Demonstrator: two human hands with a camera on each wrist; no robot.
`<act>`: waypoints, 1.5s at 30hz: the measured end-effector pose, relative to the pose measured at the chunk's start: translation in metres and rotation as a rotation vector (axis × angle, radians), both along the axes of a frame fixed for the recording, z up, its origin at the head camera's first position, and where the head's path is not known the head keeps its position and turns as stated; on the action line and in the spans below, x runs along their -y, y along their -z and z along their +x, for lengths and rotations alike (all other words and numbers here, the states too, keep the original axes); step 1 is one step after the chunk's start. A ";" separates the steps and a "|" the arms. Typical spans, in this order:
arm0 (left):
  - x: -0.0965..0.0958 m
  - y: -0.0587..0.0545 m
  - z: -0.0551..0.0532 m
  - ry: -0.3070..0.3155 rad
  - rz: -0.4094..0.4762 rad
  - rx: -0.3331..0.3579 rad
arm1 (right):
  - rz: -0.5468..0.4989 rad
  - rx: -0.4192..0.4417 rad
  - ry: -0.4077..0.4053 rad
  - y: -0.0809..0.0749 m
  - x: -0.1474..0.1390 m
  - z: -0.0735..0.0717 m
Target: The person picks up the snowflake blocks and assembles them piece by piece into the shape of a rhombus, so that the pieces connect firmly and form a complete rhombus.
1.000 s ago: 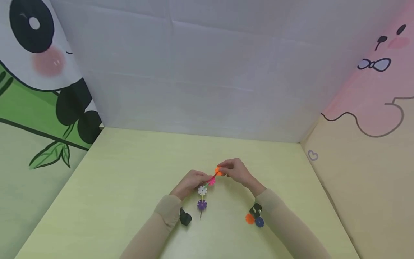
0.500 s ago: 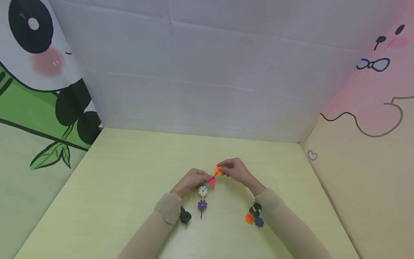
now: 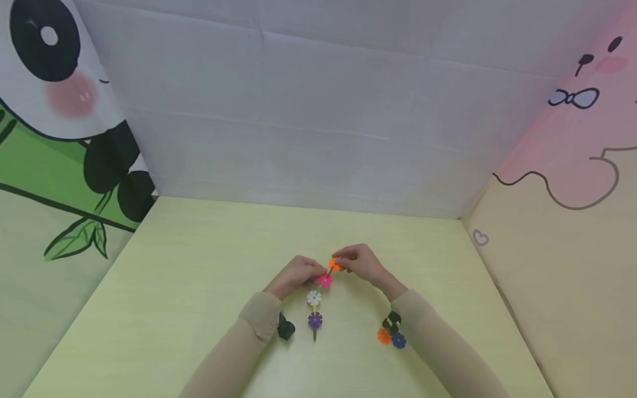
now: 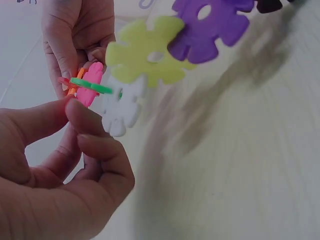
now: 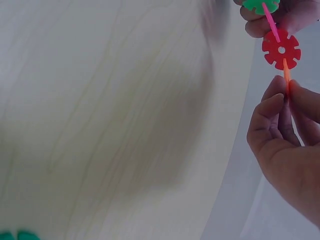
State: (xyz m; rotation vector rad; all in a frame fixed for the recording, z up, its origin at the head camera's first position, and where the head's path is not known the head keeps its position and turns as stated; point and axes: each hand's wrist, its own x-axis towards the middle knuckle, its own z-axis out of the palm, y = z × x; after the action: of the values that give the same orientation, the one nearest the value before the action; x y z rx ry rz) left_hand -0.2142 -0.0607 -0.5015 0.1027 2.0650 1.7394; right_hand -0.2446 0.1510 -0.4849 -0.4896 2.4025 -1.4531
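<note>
A chain of notched plastic snowflake discs hangs between and below the hands. My right hand (image 3: 361, 262) pinches the orange disc (image 3: 334, 265) at its upper end, between thumb and fingertips. In the right wrist view, the orange disc is edge-on, slotted into a red disc (image 5: 281, 50). My left hand (image 3: 297, 275) pinches the chain close to the pink disc (image 3: 325, 280); its fingertips partly cover the held spot. From there run a green disc (image 4: 90, 85), a white disc (image 4: 121, 107), a yellow disc (image 4: 145, 50), a purple disc (image 4: 210, 30) and a dark disc (image 4: 268, 5).
On the table (image 3: 209, 265) by the right forearm lie a loose orange disc (image 3: 384, 335) and a blue disc (image 3: 398, 340). A green disc edge (image 5: 17, 235) shows in the right wrist view. Black wrist cameras (image 3: 286, 330) sit under the sleeves. Cartoon-printed panels border the table.
The lower end of the chain has dropped slightly toward me and right. My left hand has shifted a little; the right hand keeps its pinch on the orange disc.
</note>
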 end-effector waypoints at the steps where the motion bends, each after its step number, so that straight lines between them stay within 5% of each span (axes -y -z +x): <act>1: 0.000 0.000 0.000 0.003 0.000 0.003 | 0.004 -0.002 0.001 0.000 0.000 0.000; 8: -0.002 0.002 -0.001 0.018 0.014 0.033 | -0.010 0.000 -0.011 -0.004 0.002 0.002; 15: -0.002 0.000 -0.001 0.040 0.028 0.026 | -0.027 0.009 -0.056 -0.024 0.005 0.014; 25: -0.005 -0.002 -0.001 0.031 0.002 0.010 | 0.012 -0.021 0.004 0.004 0.004 0.001; 36: -0.004 0.002 -0.004 0.053 0.010 -0.026 | 0.010 0.008 0.032 0.001 0.001 0.003; 45: -0.001 0.005 -0.006 0.021 -0.014 -0.036 | 0.223 -0.071 0.004 -0.005 -0.036 0.013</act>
State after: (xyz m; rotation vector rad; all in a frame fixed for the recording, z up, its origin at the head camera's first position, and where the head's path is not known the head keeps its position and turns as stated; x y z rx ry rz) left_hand -0.2199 -0.0600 -0.5062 0.1518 2.0937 1.7216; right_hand -0.2316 0.1868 -0.4802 -0.4898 2.5823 -1.1671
